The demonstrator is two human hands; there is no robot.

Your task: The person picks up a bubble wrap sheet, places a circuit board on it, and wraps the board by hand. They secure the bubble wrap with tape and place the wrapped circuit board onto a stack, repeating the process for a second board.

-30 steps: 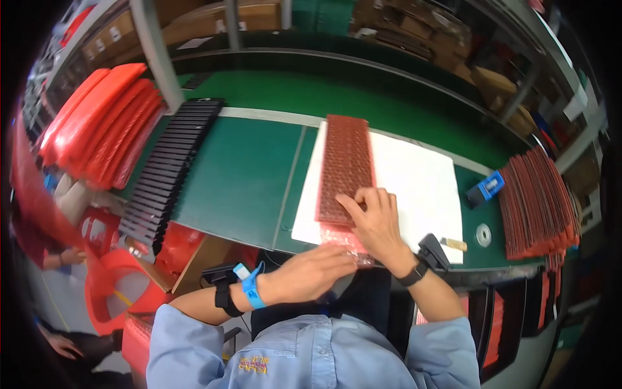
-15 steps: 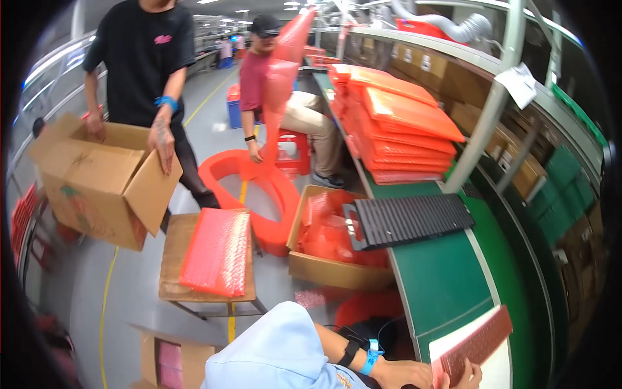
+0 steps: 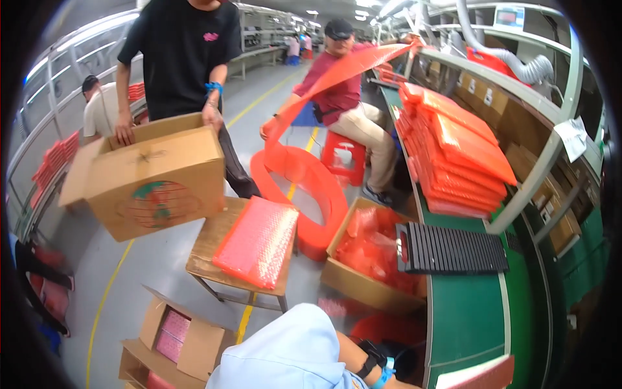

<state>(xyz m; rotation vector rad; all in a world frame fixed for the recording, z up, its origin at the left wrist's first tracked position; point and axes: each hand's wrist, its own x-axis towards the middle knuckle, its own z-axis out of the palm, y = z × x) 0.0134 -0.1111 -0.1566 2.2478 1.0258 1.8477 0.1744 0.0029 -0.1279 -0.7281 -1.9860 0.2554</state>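
Find the flat reddish panel at near right, cut off by the view's lower edge, along the white sheet on the green table. Judge it light, thin and fairly stiff, perhaps easily scuffed at the corners; best take hold by both long edges. Can see only a sliver of the left hand past the blue wristband; cannot tell whether apart, together or clamped. Cannot see the right hand.

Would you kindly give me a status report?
Left hand mostly below frame, right hand unseen. Red pack on white sheet, partly cropped. Black rack overhanging bench edge.
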